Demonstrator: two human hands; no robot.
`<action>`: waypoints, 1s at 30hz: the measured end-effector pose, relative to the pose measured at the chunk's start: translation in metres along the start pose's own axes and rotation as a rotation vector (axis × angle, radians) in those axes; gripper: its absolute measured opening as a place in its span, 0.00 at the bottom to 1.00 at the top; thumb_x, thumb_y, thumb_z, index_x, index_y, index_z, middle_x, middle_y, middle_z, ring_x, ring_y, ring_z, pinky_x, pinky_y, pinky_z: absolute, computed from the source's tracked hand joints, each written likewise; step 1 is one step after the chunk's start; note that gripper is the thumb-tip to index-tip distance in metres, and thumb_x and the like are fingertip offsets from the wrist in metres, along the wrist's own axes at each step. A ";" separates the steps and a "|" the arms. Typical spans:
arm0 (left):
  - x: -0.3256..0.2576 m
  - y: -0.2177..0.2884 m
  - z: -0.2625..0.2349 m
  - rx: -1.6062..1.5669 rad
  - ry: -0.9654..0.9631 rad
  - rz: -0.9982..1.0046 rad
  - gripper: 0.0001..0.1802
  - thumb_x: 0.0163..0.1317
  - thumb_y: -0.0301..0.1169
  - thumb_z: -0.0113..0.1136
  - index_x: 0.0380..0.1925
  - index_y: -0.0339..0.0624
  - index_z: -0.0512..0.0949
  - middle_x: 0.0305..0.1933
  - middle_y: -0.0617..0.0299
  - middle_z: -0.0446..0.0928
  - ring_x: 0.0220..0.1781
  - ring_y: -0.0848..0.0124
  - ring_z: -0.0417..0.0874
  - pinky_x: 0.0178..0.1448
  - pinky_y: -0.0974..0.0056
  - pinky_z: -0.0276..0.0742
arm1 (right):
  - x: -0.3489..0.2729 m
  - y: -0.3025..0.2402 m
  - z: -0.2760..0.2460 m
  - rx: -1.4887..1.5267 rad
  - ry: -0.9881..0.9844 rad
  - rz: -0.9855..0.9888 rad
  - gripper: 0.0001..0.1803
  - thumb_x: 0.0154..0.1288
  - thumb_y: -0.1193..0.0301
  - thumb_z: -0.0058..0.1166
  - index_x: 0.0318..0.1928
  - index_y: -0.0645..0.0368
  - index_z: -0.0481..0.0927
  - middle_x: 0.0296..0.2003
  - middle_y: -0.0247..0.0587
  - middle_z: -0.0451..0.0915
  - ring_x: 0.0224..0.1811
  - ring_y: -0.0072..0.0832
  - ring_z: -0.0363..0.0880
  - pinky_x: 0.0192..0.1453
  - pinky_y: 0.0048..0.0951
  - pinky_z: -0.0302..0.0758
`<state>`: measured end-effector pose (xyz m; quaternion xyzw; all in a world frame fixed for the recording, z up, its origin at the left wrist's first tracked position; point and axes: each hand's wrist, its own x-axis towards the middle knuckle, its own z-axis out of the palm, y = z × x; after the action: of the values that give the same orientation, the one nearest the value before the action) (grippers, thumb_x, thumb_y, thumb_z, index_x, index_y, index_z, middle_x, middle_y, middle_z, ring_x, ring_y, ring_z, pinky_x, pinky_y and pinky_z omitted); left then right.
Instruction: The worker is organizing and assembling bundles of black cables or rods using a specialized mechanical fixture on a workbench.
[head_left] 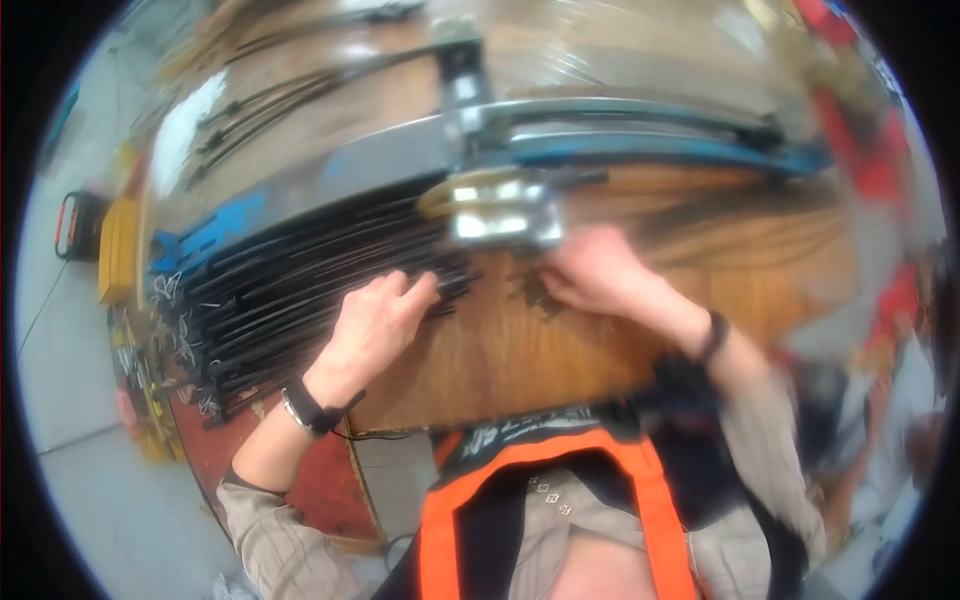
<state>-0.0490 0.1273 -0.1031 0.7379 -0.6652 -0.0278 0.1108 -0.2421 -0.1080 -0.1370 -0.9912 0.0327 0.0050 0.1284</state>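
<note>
Now left hand (375, 322) lies flat, fingers spread open, pressing ends of black rod bundle (290, 290) on wooden surface (520, 350). Right hand (592, 275) blurred, grip unclear, just below metal clamp (500, 215), right of bundle.

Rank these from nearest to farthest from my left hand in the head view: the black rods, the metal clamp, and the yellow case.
1. Black rods: under the left hand, its fingertips resting on them.
2. Metal clamp: up and to the right, on the wooden table.
3. Yellow case: far left, past the table's edge.
</note>
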 end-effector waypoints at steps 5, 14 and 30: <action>0.004 0.034 -0.002 -0.090 0.004 -0.028 0.10 0.62 0.31 0.61 0.43 0.45 0.77 0.24 0.58 0.71 0.25 0.61 0.79 0.26 0.58 0.76 | -0.018 -0.010 0.013 0.470 0.282 -0.120 0.14 0.57 0.60 0.65 0.39 0.55 0.83 0.30 0.41 0.81 0.32 0.41 0.80 0.35 0.38 0.77; 0.023 0.073 -0.009 -0.148 0.004 0.052 0.11 0.62 0.29 0.60 0.44 0.44 0.76 0.23 0.58 0.71 0.26 0.60 0.79 0.26 0.58 0.76 | -0.033 -0.015 0.017 0.523 0.607 -0.150 0.14 0.55 0.65 0.67 0.42 0.53 0.85 0.27 0.35 0.78 0.27 0.36 0.74 0.31 0.35 0.75; 0.133 0.119 -0.074 0.296 -0.057 0.278 0.20 0.52 0.22 0.57 0.48 0.43 0.76 0.31 0.58 0.72 0.34 0.60 0.76 0.36 0.58 0.75 | -0.067 0.062 -0.047 0.091 0.674 -0.055 0.26 0.57 0.69 0.63 0.58 0.56 0.78 0.28 0.36 0.77 0.30 0.33 0.80 0.28 0.33 0.76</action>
<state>-0.1358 -0.0051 0.0069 0.6461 -0.7603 0.0652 -0.0150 -0.3126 -0.1756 -0.1057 -0.9309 0.0467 -0.3277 0.1544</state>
